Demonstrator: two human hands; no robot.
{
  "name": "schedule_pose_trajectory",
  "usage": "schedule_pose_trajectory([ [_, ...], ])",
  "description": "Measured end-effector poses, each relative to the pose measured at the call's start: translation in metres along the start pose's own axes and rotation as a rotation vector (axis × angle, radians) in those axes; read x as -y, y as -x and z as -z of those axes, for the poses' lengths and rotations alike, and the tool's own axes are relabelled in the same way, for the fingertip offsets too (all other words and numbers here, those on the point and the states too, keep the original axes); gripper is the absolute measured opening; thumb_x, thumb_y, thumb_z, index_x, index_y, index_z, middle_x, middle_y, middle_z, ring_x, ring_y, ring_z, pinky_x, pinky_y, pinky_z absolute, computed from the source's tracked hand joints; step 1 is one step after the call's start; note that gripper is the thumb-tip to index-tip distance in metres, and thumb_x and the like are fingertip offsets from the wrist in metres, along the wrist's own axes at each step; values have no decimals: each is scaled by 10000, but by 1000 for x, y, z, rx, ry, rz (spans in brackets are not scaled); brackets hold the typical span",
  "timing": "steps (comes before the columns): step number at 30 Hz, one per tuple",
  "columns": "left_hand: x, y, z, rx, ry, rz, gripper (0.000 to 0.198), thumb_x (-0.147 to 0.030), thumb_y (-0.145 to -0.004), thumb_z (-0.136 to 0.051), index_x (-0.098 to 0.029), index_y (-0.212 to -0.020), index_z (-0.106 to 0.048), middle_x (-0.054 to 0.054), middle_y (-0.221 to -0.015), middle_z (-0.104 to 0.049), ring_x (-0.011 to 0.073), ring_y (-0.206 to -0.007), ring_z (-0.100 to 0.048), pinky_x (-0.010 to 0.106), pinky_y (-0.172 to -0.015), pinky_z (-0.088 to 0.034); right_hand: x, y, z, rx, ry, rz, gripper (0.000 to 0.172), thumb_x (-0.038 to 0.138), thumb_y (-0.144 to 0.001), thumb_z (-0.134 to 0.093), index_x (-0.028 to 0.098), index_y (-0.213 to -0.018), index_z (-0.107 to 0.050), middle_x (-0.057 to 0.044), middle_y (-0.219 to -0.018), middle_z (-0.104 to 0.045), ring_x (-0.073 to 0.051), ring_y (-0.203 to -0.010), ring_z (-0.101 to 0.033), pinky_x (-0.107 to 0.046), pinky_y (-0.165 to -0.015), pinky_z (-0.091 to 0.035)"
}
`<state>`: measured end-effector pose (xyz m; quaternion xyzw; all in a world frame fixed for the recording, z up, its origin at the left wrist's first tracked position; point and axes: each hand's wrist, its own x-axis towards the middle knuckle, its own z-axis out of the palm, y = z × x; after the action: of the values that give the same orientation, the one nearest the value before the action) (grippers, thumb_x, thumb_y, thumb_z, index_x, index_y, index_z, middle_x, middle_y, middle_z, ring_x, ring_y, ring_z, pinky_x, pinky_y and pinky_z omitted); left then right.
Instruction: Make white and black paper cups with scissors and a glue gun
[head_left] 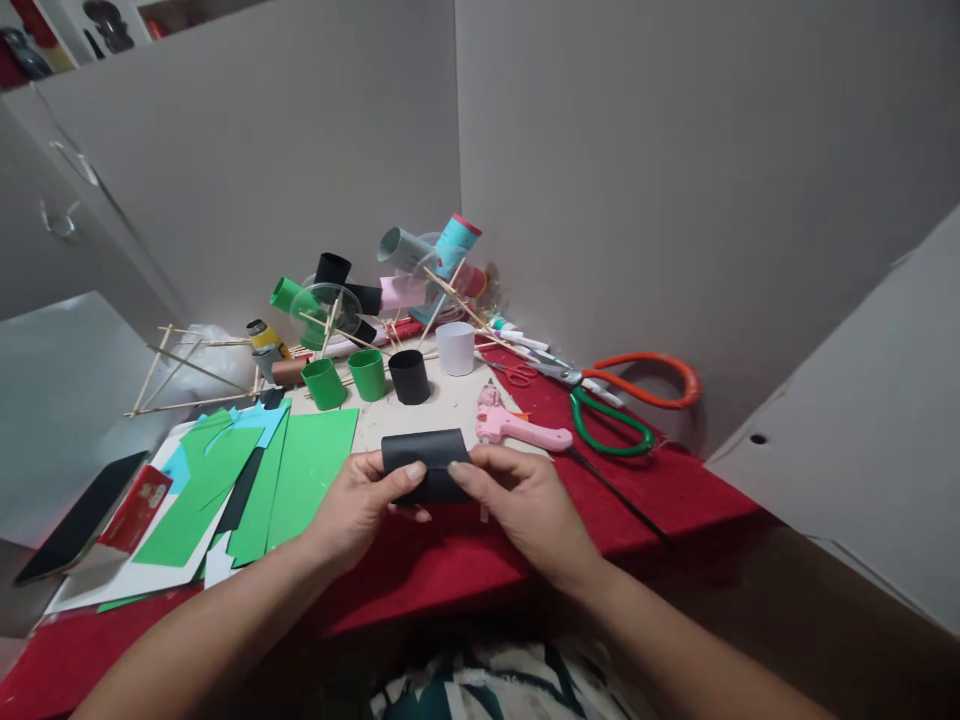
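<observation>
A black paper tube [424,447], rolled with an overlapping seam, lies level between my two hands above the table's front. My left hand [367,490] grips its left end, thumb pressed near the seam and fingers behind. My right hand [517,490] pinches the right end, thumb on the seam. Just beyond stand a black paper cup [409,377], two green paper cups [367,375] and a white paper cup [455,349]. A pink glue gun [517,425] rests close to my right hand, its black cord trailing right.
Green paper sheets [311,480] and scraps lie at left, beside a red card [136,508] and a dark phone [82,515]. Large scissors [581,375] with orange and green handles lie at right. Behind are stick frames [187,370] and wheels of coloured tubes [330,305] against the wall.
</observation>
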<state>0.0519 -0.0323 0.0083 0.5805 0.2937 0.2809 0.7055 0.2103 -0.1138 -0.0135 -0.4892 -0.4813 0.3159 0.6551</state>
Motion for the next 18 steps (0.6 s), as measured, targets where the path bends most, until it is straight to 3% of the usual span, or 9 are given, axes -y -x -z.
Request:
schedule_pose_trajectory([
  [6, -6, 3, -3, -7, -98, -73, 353, -348, -771, -770, -174, -1077, -749, 95, -1026, -748, 200, -822, -674, 273, -664, -568, 1, -5, -4, -26, -146, -104, 414, 504, -754, -710, 173, -565, -548, 55, -491, -420, -75, -455, -332, -211, -421, -275],
  [11, -13, 2, -3, -45, -161, -124, 322, -378, -766, -771, -152, -996, -782, 78, -934, -771, 206, -798, -690, 288, -719, -561, -7, -9, 5, 10, -256, -163, 516, 617, -796, -643, 191, -545, -492, 77, -424, -345, -63, -370, -263, -206, -356, -252],
  [14, -12, 1, -3, -89, -76, -129, 327, -393, -769, -764, -155, -992, -779, 85, -962, -767, 197, -778, -689, 283, -671, -571, -11, -3, 11, -102, -202, -69, 495, 607, -852, -590, 167, -625, -599, 37, -523, -452, -70, -421, -323, -206, -384, -286],
  [18, -9, 1, -4, -107, 61, -52, 300, -346, -754, -784, -151, -982, -769, 83, -946, -759, 145, -695, -669, 218, -575, -559, -18, 10, 10, -206, 5, 143, 291, 452, -844, -667, 168, -857, -731, -4, -654, -581, -115, -518, -475, -238, -472, -399],
])
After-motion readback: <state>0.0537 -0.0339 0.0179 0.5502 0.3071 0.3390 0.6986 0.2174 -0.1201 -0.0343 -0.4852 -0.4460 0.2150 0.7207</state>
